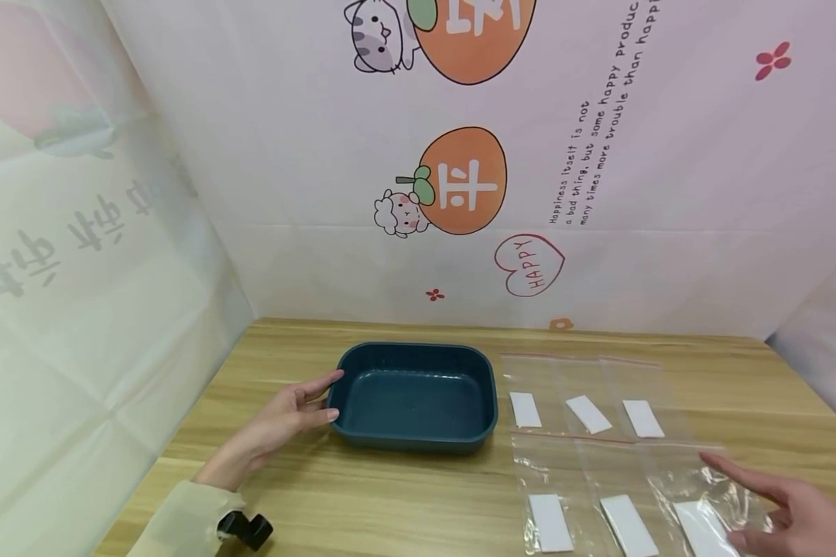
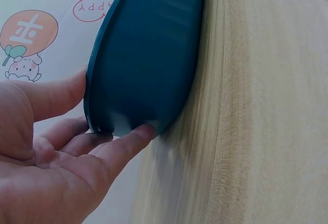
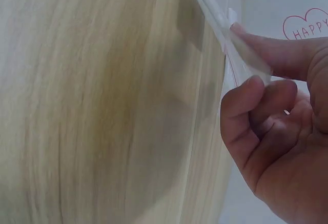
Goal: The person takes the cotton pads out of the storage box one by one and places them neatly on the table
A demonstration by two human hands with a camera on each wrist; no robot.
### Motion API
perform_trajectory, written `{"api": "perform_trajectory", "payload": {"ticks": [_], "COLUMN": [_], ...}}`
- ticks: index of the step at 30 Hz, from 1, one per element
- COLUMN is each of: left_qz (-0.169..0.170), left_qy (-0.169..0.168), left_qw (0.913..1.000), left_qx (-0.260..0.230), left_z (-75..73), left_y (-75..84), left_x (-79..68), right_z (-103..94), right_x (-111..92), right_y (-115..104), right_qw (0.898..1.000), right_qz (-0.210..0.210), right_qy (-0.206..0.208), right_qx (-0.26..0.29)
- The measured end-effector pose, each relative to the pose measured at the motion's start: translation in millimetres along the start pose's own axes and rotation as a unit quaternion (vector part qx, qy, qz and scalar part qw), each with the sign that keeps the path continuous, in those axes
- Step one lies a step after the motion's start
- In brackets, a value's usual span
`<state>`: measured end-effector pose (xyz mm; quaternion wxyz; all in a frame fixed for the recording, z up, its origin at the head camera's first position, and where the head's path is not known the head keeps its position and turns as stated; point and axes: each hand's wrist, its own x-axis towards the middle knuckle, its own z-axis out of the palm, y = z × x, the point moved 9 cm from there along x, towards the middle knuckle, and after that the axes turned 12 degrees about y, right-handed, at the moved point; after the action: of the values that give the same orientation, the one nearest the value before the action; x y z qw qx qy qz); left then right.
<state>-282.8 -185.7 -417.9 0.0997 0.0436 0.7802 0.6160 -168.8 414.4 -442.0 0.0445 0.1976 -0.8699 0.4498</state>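
A dark teal plastic bin (image 1: 412, 445) stands on the wooden table. At its left end, my left hand (image 1: 286, 418) touches the rim and end wall with extended fingers; the left wrist view has those fingertips against the bin (image 2: 148, 55). Over at the lower right, my right hand (image 1: 801, 507) holds the edge of a clear zip bag (image 1: 710, 476) with a white flat piece (image 1: 705, 530) inside. In the right wrist view, the clear plastic (image 3: 218, 8) runs between the thumb side and the curled fingers of my right hand (image 3: 287, 116).
Several more clear zip bags lie in two rows right of the bin, each with a white flat piece (image 1: 588, 414). A printed cloth (image 1: 320, 193) hangs behind the table (image 1: 404, 503), another (image 1: 77, 348) at left. A black band (image 1: 244, 528) circles the left wrist.
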Motion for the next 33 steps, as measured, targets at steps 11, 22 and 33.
{"api": "perform_trajectory", "payload": {"ticks": [11,22,33], "left_qz": [0.000,0.005,0.007], "left_qy": [0.001,-0.004,-0.004], "left_qw": [1.0000,1.0000,1.0000], "left_qx": [0.002,-0.001,0.003], "left_z": [0.7,0.2,-1.8], "left_y": [-0.2,-1.3,-0.5], "left_x": [-0.6,-0.2,0.1], "right_z": [0.0,-1.6,5.2], "right_x": [-5.0,-10.1,-13.1], "right_y": [2.8,15.4,26.6], "right_qw": [0.999,0.999,0.997], "right_qz": [-0.035,-0.037,0.039], "right_qy": [0.032,0.019,-0.014], "right_qx": [-0.022,-0.014,0.070]}}
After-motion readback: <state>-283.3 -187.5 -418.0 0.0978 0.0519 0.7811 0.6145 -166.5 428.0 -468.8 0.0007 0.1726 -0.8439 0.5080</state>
